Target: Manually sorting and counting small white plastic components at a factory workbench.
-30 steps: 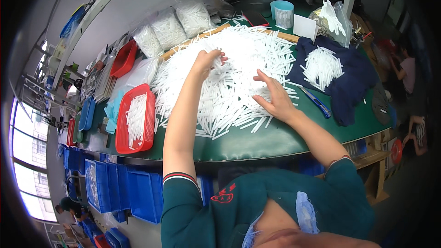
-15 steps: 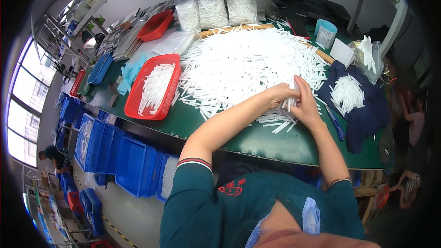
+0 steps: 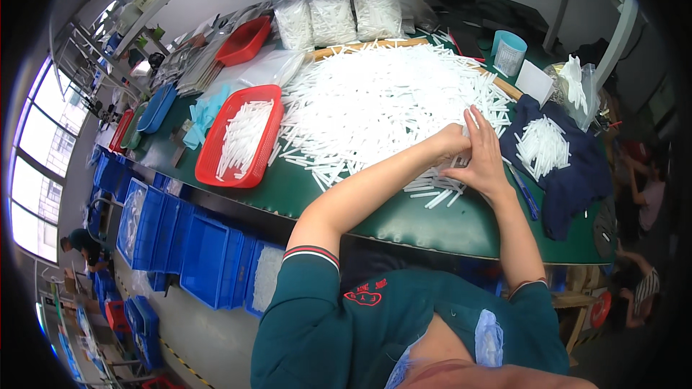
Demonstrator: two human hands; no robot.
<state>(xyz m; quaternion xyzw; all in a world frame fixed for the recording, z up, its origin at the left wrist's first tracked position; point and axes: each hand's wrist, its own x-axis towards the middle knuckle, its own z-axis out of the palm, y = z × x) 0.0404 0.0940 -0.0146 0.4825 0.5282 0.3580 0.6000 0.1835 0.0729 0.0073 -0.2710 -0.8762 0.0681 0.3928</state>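
Both hands meet over the right front part of a large heap of white plastic tubes [image 3: 382,104]. My left hand [image 3: 451,142] is closed, its fingers curled toward my right palm; whatever lies inside is hidden. My right hand [image 3: 484,155] has its fingers stretched upward and its thumb apart, the palm turned to the left hand and close against it. Loose tubes [image 3: 438,191] lie on the green tabletop [image 3: 404,225] just below the hands. To the left stands a red plastic basket [image 3: 204,161] partly filled with the same white tubes.
A smaller pile of tubes [image 3: 542,147] rests on dark blue cloth [image 3: 577,198] at right, beside a blue cutter-like tool [image 3: 525,194]. Filled clear bags [image 3: 333,18] stand behind the heap. A light-blue cylinder [image 3: 509,54] stands back right. Blue crates [image 3: 209,259] sit below left.
My right hand's fingers have straightened and spread from their bent grip. White tubes seen between the hands before are now hidden from view. My left hand has curled tighter.
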